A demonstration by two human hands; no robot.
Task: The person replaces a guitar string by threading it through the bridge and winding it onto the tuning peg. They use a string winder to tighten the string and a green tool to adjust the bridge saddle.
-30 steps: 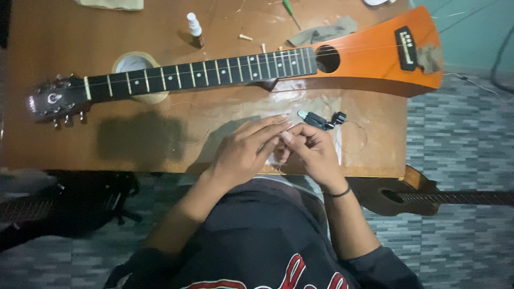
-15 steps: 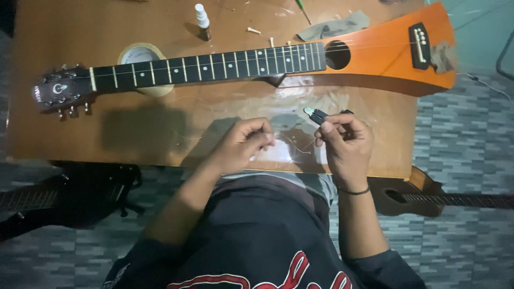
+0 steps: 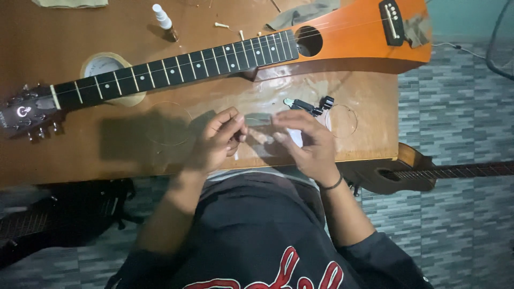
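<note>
Both hands meet over the near edge of the wooden table (image 3: 64, 155). The left hand (image 3: 217, 142) and right hand (image 3: 308, 144) each pinch one end of a small clear packet (image 3: 258, 119), fingers closed narrow on it, held just above the tabletop. A thin coiled string (image 3: 170, 124) lies left of them; a black tool (image 3: 309, 105) lies just beyond the right hand. The orange guitar (image 3: 353, 40) lies across the far side. Judgement: grip near the corners, pull evenly, and keep the contents from springing loose.
</note>
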